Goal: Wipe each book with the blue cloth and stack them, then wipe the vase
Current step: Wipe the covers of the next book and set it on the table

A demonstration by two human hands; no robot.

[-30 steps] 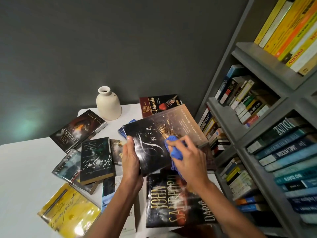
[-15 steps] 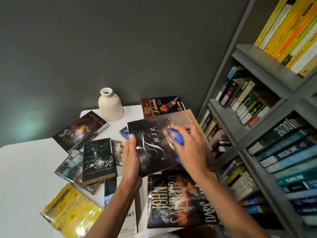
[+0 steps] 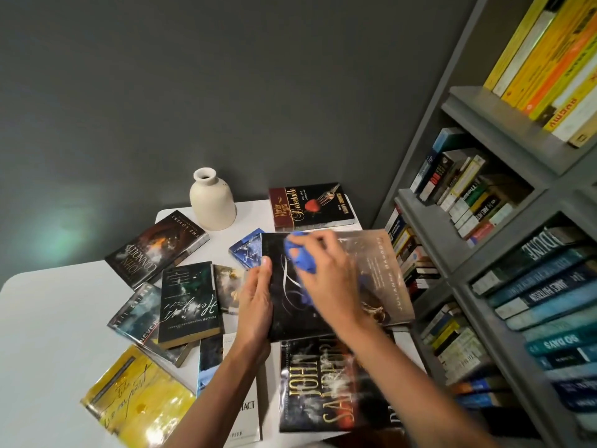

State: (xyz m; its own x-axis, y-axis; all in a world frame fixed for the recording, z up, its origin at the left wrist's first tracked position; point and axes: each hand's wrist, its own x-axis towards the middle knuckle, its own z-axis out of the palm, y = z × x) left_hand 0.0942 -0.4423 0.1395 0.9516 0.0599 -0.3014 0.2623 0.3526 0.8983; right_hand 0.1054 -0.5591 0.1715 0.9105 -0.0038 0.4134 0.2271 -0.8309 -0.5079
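The dark book [image 3: 381, 279] is held tilted above the white worktop [image 3: 48, 334], its glossy cover facing up. The left hand [image 3: 256, 305] grips its left edge, thumb lying on the cover and fingers hidden beneath. The right hand [image 3: 329, 279] is curled round the bunched blue cloth [image 3: 302, 258] and presses it on the cover near the book's upper left corner; blue folds show between and below the fingers. Beyond the dark book's upper left corner, well apart from it, the cream vase [image 3: 213, 202] stands upright at the worktop's far edge against the grey wall. Just behind the dark book lies the Delectable book [image 3: 310, 206], flat, close to the vase's right. A small blue book [image 3: 247, 250] pokes out from under the dark book's upper left corner. Left of the dark book lie the Connolly book [image 3: 158, 247] and, nearer, a green-black book [image 3: 189, 302] resting on another one. The Sandford book [image 3: 323, 383] lies flat directly below the dark book, partly under the right forearm. A yellow book [image 3: 135, 399] lies far to the lower left. To the right of the dark book stands a grey bookcase [image 3: 452, 263] packed with books.
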